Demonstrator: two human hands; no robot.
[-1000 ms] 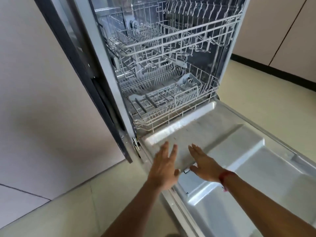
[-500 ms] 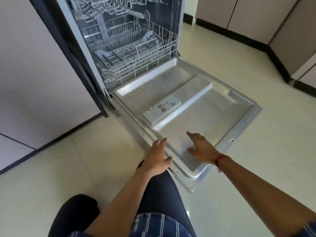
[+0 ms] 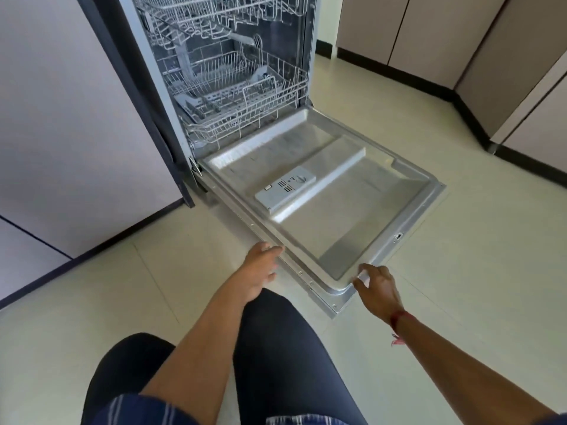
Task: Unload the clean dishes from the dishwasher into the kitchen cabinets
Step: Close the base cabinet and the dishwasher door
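Head view, door risk: the dishwasher door point(image 3: 352, 210) lies fully down. If it is swung up from one corner only, I judge it could twist or slip, and fingers on its side edge could be caught at the frame.
Lower rack risk: the lower rack point(image 3: 239, 99) has its front wires just above the door's hinge line. Should it sit too far forward, a rising door would likely knock it.
Dishwasher: the dishwasher point(image 3: 306, 56) stands open behind the door's hinge, with a steel tub and white wire racks.
Dishes: none show in the visible parts of the lower rack or the upper rack point(image 3: 214, 13), so unloading looks finished.
Door surface: bare dull steel, with a grey detergent dispenser point(image 3: 285, 188) at the door's middle.
Left hand point(image 3: 260, 268): at the door's near left edge, fingers loosely straight, tips touching the rim.
Right hand point(image 3: 377, 286): at the door's near corner, fingers curled over the front lip and thumb below, gripping it.
Wrist: a red thread point(image 3: 399, 320) just behind the right hand.
Cabinets: the kitchen cabinets point(image 3: 414, 35) stand beyond the door's right side, doors closed.
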